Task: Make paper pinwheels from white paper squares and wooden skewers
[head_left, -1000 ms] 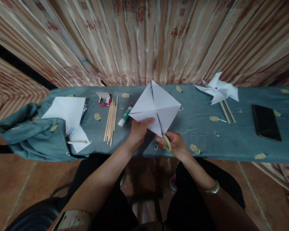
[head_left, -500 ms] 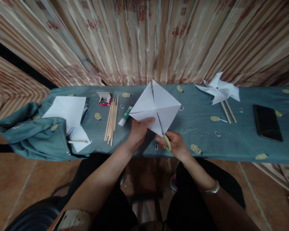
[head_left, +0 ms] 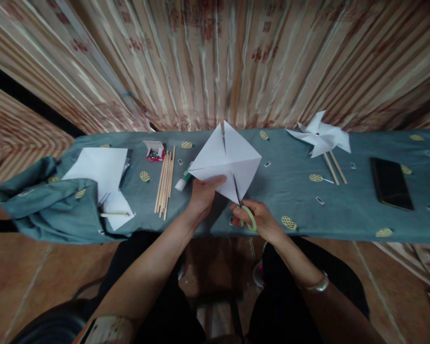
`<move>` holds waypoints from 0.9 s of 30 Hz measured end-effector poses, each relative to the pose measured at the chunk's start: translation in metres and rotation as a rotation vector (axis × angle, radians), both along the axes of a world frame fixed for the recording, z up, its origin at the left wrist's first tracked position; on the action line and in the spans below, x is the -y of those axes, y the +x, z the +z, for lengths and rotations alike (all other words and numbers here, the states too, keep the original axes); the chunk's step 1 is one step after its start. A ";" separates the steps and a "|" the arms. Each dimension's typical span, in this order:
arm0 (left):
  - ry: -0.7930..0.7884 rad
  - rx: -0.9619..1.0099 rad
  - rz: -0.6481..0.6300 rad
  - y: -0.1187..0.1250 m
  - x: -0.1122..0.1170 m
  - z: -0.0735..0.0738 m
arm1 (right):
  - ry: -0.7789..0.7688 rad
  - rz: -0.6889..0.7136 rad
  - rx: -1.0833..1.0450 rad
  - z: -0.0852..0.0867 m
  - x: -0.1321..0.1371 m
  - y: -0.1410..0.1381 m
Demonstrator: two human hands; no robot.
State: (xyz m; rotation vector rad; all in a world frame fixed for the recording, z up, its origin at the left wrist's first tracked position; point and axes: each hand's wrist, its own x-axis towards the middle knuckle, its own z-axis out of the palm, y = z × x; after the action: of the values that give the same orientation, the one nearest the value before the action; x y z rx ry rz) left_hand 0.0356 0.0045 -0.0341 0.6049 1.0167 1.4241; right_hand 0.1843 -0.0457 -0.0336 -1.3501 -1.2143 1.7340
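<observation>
A white square sheet of paper (head_left: 232,152), creased across the middle, is held cornerwise above the table. Slits run inward from its far and left corners. My left hand (head_left: 205,193) pinches its near left edge, thumb on top. My right hand (head_left: 260,217) is closed round the light green handles of a pair of scissors (head_left: 250,217). The dark blades lie at the paper's near corner, along a slit that points to the centre. Partly behind the paper's left corner lies a glue stick (head_left: 182,181).
Left of the paper are wooden sticks (head_left: 166,184), a small red box of metal pins (head_left: 155,154) and more white paper (head_left: 102,165) partly under folded cloth. To the right lie a finished paper pinwheel (head_left: 318,135), two sticks (head_left: 335,167) and a black phone (head_left: 392,184). A curtain (head_left: 215,67) hangs behind.
The scissor blades now show in the slit at the near corner, and the handles have turned slightly. The paper has tilted a little. The whole view has shifted slightly.
</observation>
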 end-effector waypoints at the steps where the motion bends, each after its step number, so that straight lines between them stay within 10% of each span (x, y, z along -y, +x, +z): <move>1: -0.004 0.000 0.005 -0.002 -0.001 0.001 | 0.001 0.033 0.005 0.001 0.001 0.003; 9: 0.031 0.021 0.056 -0.016 -0.008 0.011 | -0.098 0.307 0.030 0.025 0.017 0.028; 20: 0.001 -0.066 -0.215 -0.022 0.010 0.008 | 0.372 -0.561 0.184 0.038 0.004 0.084; 27: -0.060 -0.166 -0.431 -0.025 0.035 0.011 | 0.361 -0.411 0.277 0.039 0.002 0.073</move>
State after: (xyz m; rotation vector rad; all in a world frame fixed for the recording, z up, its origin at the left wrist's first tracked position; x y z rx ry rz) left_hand 0.0109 -0.0303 -0.0229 0.8513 0.9822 0.9733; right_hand 0.2568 -0.0476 0.0052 -1.5156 -1.2175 1.0158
